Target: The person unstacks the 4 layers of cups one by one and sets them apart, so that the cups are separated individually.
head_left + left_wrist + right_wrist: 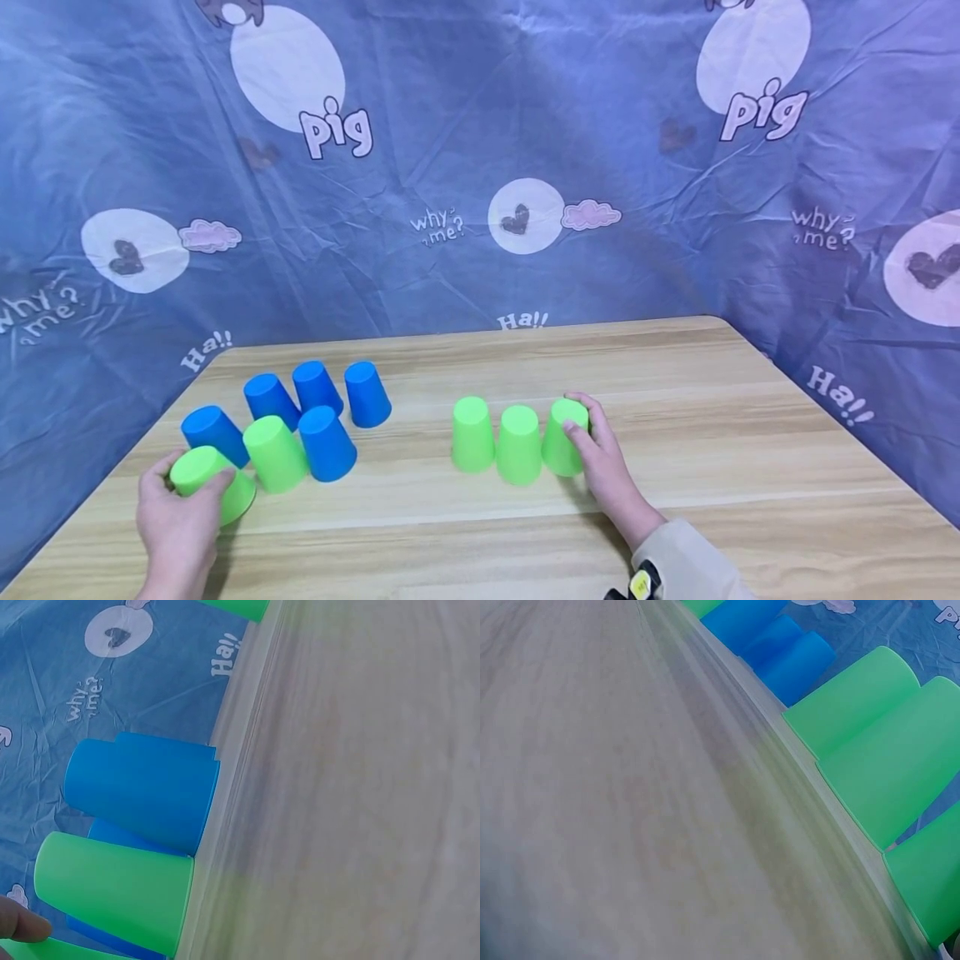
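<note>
On the left of the table, my left hand (176, 517) grips an upside-down green cup (225, 492), thumb on one side and fingers on the other. Another green cup (276, 457) stands just right of it, beside a blue cup (327, 446). My right hand (600, 446) holds the rightmost green cup (558, 446) of a row of three, its thumb at the near side. The middle green cup (519, 446) and the left green cup (472, 437) stand upside down close by. A fingertip (26, 924) shows in the left wrist view.
Several more upside-down blue cups (365, 396) stand behind the left group. The wooden table (420, 542) ends at a back edge against a blue printed cloth (450, 125). A gap of bare wood separates the two cup groups.
</note>
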Motion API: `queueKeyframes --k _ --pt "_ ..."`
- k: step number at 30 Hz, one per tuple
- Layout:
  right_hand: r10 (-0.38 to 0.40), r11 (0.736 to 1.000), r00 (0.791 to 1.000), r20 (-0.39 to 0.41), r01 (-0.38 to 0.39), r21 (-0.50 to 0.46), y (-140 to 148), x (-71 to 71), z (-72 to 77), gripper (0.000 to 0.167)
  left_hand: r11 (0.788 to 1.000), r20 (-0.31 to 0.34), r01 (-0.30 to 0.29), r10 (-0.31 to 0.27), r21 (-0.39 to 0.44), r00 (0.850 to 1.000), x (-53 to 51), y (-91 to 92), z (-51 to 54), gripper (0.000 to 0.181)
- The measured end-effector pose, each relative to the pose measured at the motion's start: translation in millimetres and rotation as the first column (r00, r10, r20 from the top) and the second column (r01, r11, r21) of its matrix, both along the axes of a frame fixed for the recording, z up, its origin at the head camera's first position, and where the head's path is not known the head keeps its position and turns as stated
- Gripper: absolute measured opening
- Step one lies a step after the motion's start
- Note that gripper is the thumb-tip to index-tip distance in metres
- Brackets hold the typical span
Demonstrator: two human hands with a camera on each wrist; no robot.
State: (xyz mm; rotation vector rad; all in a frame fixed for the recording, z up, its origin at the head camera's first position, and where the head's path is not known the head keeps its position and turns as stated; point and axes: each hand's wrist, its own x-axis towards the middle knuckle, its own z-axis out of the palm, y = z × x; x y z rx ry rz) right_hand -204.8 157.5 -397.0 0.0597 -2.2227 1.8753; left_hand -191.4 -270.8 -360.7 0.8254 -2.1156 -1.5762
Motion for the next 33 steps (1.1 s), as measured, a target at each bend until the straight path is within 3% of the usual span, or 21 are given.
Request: queueKeyframes --k 15,18,21,24,27,30,33 --pt "0.003 1.000 1.000 -0.001 -0.003 0.008 -1 -0.3 0.0 0.038 1.000 0.023 0.028 -0.028 0.012 0.999 1.3 -2.1 -1.5 0.079" --pt "0.006 1.000 1.000 -0.002 -0.006 0.007 -1 -0.4 0.3 0.038 0.999 -0.021 0.023 -0.023 -0.032 1.000 2.3 -0.4 6.7 0.082" --pt "0.007 1.000 1.000 0.000 -0.007 0.006 -1 -0.3 0.6 0.038 0.993 -0.089 0.014 -0.025 -0.118 0.996 4.5 8.6 22.9 0.082" --pt "0.000 1.000 1.000 -0.001 0.000 0.007 -1 -0.1 0.4 0.038 0.975 -0.197 0.012 -0.057 -0.221 0.979 8.6 26.3 38.6 0.076" --pt "-0.004 1.000 1.000 -0.003 0.004 0.007 -1 -0.2 0.2 0.038 0.952 -0.313 0.018 -0.119 -0.307 0.942 12.2 42.9 45.0 0.072" --pt "-0.003 1.000 1.000 -0.006 0.003 0.003 0 -0.3 0.7 0.038 0.935 -0.366 0.036 -0.173 -0.352 0.914 14.6 56.6 46.7 0.071" --pt "-0.002 1.000 1.000 -0.001 0.002 -0.003 0 -0.1 0.9 0.038 0.933 -0.391 0.070 -0.216 -0.354 0.895 15.8 68.4 47.4 0.071"
